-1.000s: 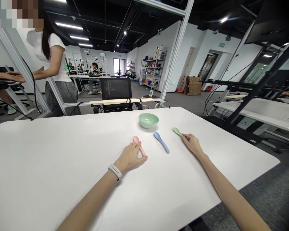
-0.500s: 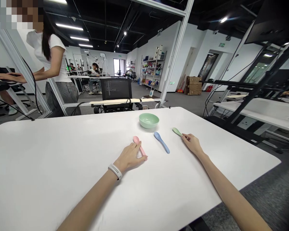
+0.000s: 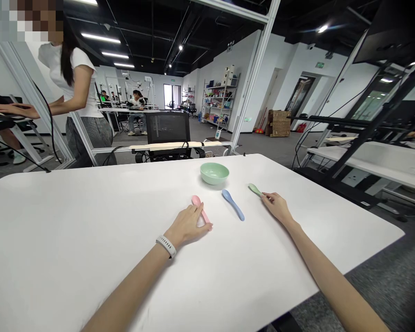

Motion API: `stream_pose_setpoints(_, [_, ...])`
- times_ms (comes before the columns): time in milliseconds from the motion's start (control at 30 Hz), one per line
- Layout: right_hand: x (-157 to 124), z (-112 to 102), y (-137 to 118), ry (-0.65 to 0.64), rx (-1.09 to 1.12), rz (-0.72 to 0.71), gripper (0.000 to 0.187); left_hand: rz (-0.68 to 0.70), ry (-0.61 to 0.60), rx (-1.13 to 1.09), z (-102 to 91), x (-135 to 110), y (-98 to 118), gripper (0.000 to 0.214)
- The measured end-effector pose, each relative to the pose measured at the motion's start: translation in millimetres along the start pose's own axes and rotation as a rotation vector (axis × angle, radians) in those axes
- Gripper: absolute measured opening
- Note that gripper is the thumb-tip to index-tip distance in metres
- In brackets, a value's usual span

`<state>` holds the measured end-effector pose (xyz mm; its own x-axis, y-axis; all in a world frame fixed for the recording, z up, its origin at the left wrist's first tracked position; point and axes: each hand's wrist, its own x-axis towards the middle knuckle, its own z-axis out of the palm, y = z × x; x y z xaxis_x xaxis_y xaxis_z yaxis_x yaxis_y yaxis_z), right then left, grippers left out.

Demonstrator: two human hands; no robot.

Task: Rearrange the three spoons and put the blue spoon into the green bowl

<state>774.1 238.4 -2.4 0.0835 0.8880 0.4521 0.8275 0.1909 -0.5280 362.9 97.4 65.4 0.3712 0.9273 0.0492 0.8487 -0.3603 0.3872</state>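
On the white table, my left hand has its fingertips and thumb on a pink spoon, which lies with its bowl end pointing away from me. A pale green spoon is pinched at its handle by my right hand; the fingers cover the handle's near end. Between the two hands lies a blue spoon, touched by neither. Behind the spoons stands a light green bowl, upright.
An aluminium frame crosses behind the table's far edge, with a black office chair beyond it. At the left a person in a white T-shirt stands behind the frame. A black stand rises on the right.
Both hands and all three spoons keep their places on the table. Only a very slight shift of the whole view shows.
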Motion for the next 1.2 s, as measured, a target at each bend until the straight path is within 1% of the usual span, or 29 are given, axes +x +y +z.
stream_pose_setpoints(267, [1,2,6,0.003,0.019,-0.006,0.064,0.005,0.005,-0.003,0.1,0,1,0.088])
stream_pose_setpoints(333, [0,2,5,0.084,0.011,-0.037,0.059,0.007,0.007,-0.006,-0.2,-1,1,0.088])
stream_pose_setpoints(400, [-2,1,-1,0.214,-0.016,-0.099,0.052,0.01,0.009,-0.011,-0.4,-1,1,0.087])
stream_pose_setpoints(467, [-6,-1,-16,0.297,-0.037,-0.18,0.046,0.011,0.008,-0.016,-0.4,-1,0,0.088])
stream_pose_setpoints(500, [-9,0,-25,0.3,-0.034,-0.222,0.043,0.011,0.006,-0.018,-0.4,-1,0,0.089])
stream_pose_setpoints(567, [-15,3,-48,0.252,0.0,-0.31,0.038,0.011,0.001,-0.021,-0.3,-1,0,0.09])
stream_pose_setpoints(667, [-26,12,-79,0.118,0.083,-0.425,0.033,0.011,-0.001,-0.019,-0.1,-1,-1,0.091])
stream_pose_setpoints(767, [-33,22,-95,-0.013,0.144,-0.484,0.03,0.013,0.005,-0.017,0.3,0,-1,0.09])
stream_pose_setpoints(833, [-36,26,-97,-0.067,0.159,-0.493,0.031,0.017,0.007,-0.018,0.8,0,-2,0.091])
stream_pose_setpoints(900, [-36,28,-97,-0.091,0.162,-0.487,0.031,0.021,0.008,-0.02,1.5,0,-2,0.091])
stream_pose_setpoints(1200, [-35,26,-95,-0.115,0.159,-0.475,0.033,0.041,0.029,-0.025,5.0,2,-5,0.09])
